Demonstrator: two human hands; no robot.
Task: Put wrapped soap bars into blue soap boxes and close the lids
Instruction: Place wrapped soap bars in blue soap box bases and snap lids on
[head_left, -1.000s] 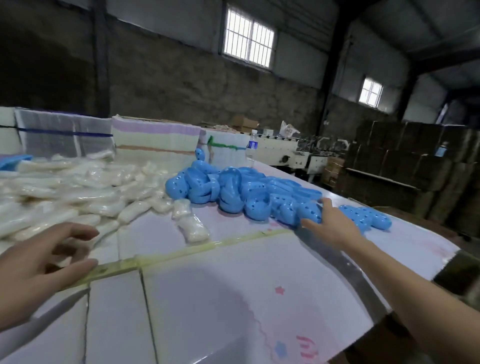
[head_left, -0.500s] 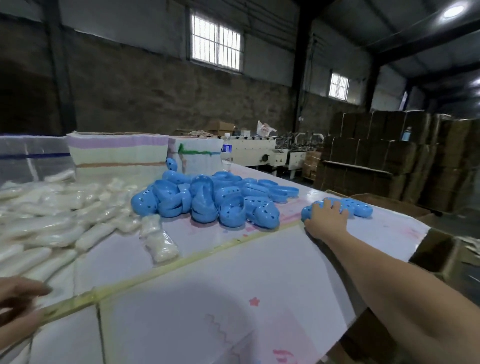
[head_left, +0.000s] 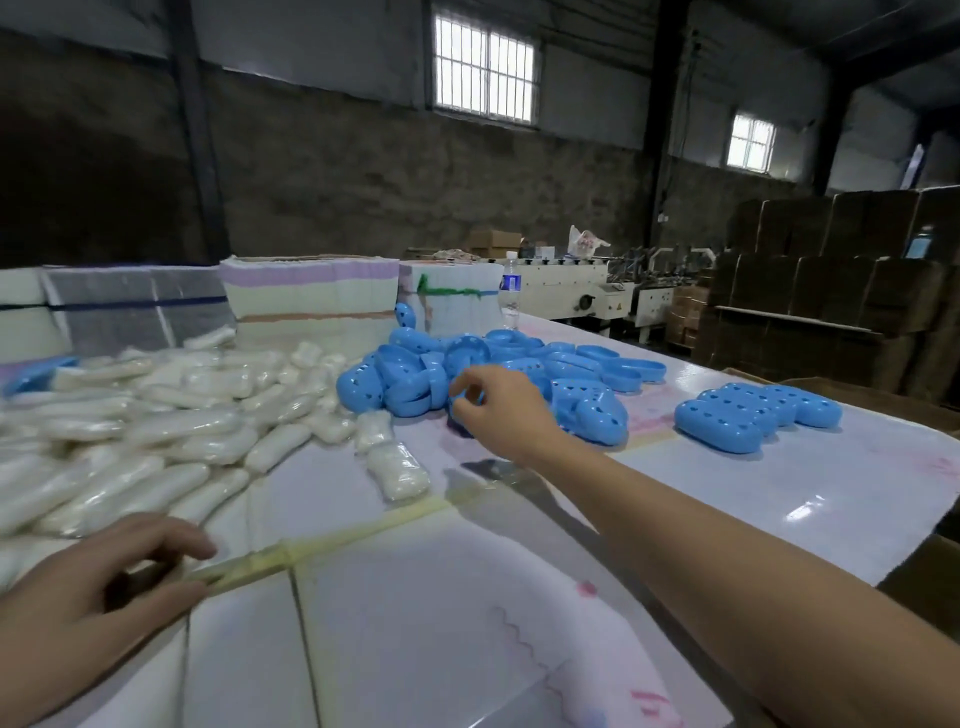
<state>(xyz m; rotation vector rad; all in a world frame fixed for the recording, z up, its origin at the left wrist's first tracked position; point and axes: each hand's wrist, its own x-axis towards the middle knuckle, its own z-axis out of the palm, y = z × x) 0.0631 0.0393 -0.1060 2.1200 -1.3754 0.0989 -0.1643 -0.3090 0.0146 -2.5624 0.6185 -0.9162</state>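
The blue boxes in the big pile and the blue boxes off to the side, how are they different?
The big pile of boxes lies jumbled, many open; the side group of boxes lies closed in a neat cluster. The right hand reaches into the pile; nothing touches the side group. Both are blue with holes.

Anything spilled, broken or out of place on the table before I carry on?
Nothing stands out. Wrapped soap bars lie heaped on the left, open blue soap boxes piled mid-table, closed boxes grouped to the right; no damage visible.
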